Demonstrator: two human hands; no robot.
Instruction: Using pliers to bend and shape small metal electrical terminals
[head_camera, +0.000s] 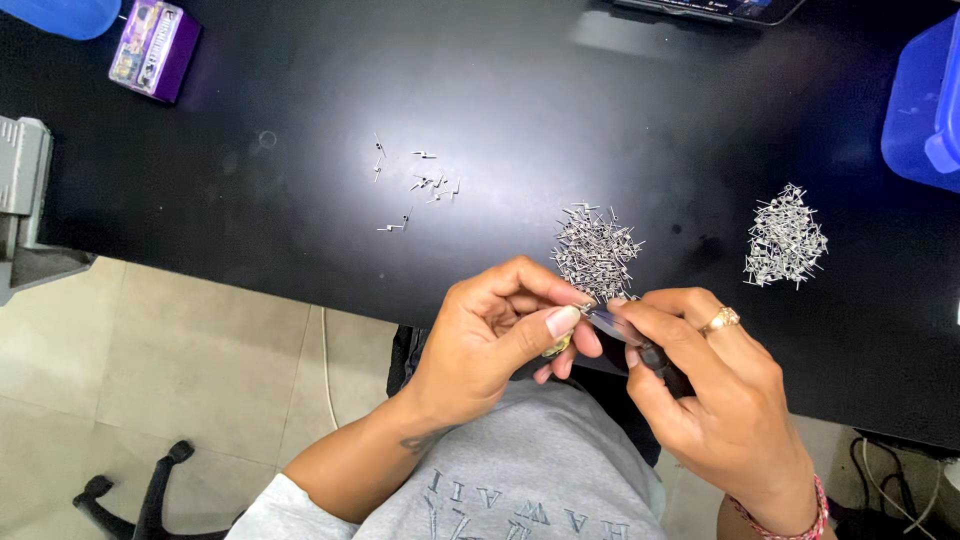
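My left hand (500, 335) pinches a tiny metal pin between thumb and fingertips at the near edge of the black table (250, 230). My right hand (710, 385), with a gold ring, grips a small dark-handled tool (625, 335) whose tip meets the left fingertips. Just beyond both hands lies a heap of small metal pins (595, 250). A second heap of pins (785, 238) rests further right. A few scattered pins (420, 185) lie left of centre.
A purple box (155, 45) sits at the far left. Blue plastic containers stand at the top-left corner (60, 15) and right edge (925, 105). A grey device (20, 190) is at the left edge. A dark flat device (715, 8) lies at the far side.
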